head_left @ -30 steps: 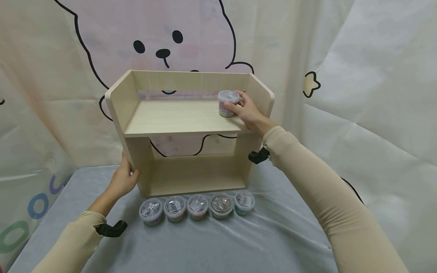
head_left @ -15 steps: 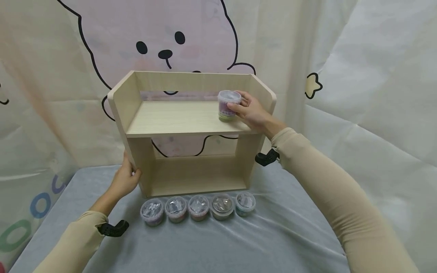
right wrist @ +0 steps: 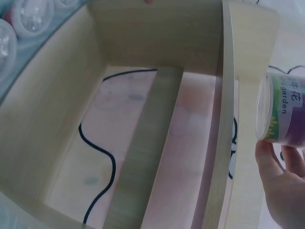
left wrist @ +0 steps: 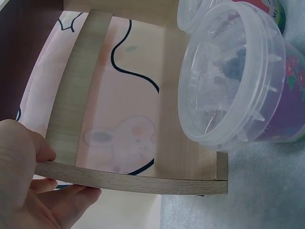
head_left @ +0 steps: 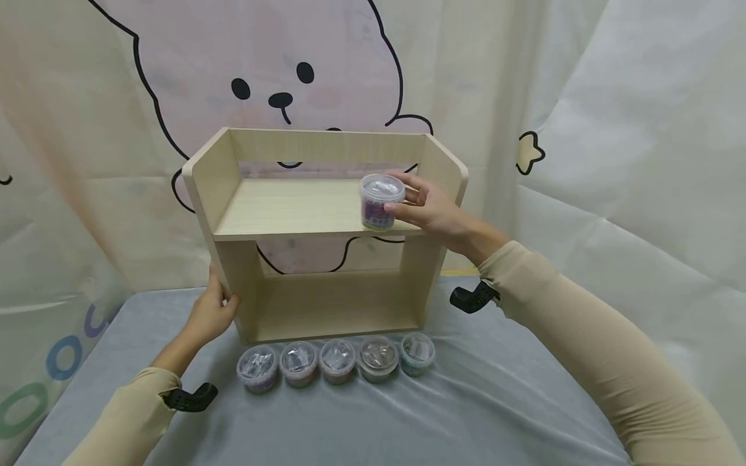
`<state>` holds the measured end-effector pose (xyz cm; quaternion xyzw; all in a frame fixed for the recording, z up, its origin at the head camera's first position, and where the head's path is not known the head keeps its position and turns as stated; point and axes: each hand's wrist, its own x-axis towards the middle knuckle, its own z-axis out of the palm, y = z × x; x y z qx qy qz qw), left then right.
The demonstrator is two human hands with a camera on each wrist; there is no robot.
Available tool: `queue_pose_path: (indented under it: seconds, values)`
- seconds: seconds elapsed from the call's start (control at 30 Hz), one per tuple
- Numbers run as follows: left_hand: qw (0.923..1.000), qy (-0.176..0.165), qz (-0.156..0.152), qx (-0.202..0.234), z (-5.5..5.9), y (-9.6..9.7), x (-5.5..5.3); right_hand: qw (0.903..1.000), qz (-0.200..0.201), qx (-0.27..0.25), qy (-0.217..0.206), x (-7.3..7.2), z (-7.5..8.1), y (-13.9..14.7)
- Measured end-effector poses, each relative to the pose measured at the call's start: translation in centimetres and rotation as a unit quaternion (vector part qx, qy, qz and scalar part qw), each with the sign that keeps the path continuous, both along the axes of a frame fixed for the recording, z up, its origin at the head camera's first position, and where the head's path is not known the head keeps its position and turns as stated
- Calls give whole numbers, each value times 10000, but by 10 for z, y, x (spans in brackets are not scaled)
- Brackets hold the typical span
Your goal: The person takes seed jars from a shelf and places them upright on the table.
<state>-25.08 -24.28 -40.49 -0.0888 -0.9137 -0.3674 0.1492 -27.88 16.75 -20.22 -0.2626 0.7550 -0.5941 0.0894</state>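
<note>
My right hand [head_left: 443, 213] pinches a small clear tub [head_left: 381, 200] with a clear lid and purple label, thumb in front and fingers behind. It hangs upright over the front right of the wooden shelf's upper board [head_left: 280, 200]. In the right wrist view the tub's label [right wrist: 288, 109] shows the word "garden", and its base looks apart from the board. My left hand [head_left: 211, 314] grips the edge of the shelf's left side panel [left wrist: 128, 182], thumb inside and fingers outside. Part of the left hand's fingers is hidden behind the panel in the head view.
Several similar lidded tubs [head_left: 300, 364] stand in a row before the shelf's lower board [head_left: 332, 304]. A grey-blue cloth [head_left: 361, 427] covers the table. Behind hangs a curtain [head_left: 478, 77] with a bear drawing. Each wrist wears a black camera mount [head_left: 191, 397].
My right hand has drawn the tub from further back on the upper board toward me, to its front edge and slightly left. The left hand keeps its grip on the side panel.
</note>
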Motion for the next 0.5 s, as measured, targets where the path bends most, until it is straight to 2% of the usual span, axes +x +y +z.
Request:
queue_pose_path:
  seconds: [0.1,0.33,0.5]
  values:
    - [10000,53,-2,-14,0,-2,1,9997,220,34,53,9,-3,-2]
    - [9999,92,-4,-57,-3,-3,3,9993,329,189,-36,26,-13,7]
    - [9999,87,-106,-36,-2,-1,2,9988,490,0,-28,36,-22,23]
